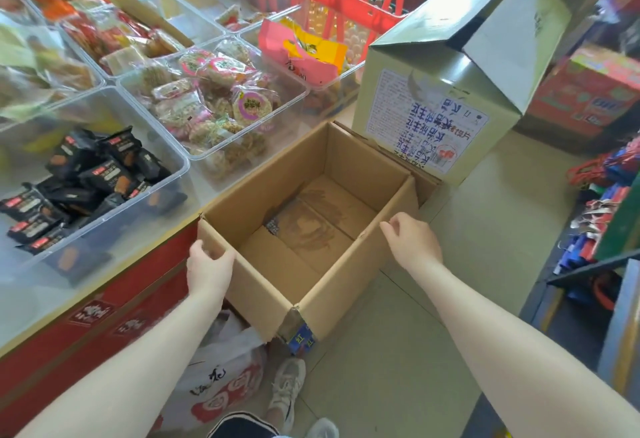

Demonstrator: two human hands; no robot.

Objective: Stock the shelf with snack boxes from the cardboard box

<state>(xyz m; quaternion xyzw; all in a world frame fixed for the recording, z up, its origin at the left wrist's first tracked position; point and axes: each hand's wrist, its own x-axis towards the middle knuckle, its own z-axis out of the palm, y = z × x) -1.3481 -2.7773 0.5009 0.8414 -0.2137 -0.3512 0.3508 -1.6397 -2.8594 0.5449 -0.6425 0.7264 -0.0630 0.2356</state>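
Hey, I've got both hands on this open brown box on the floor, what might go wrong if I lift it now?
The cardboard box looks empty, so it may swing up fast toward the clear bins overhanging the counter. The left hand and right hand hold only thin rims, which may buckle. The plastic bag beside the shoe could trip you.

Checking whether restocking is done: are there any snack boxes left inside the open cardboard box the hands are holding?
No. The open cardboard box shows only its bare bottom flaps, with nothing inside.

Bare forearms, dark striped shorts, pale sneakers.
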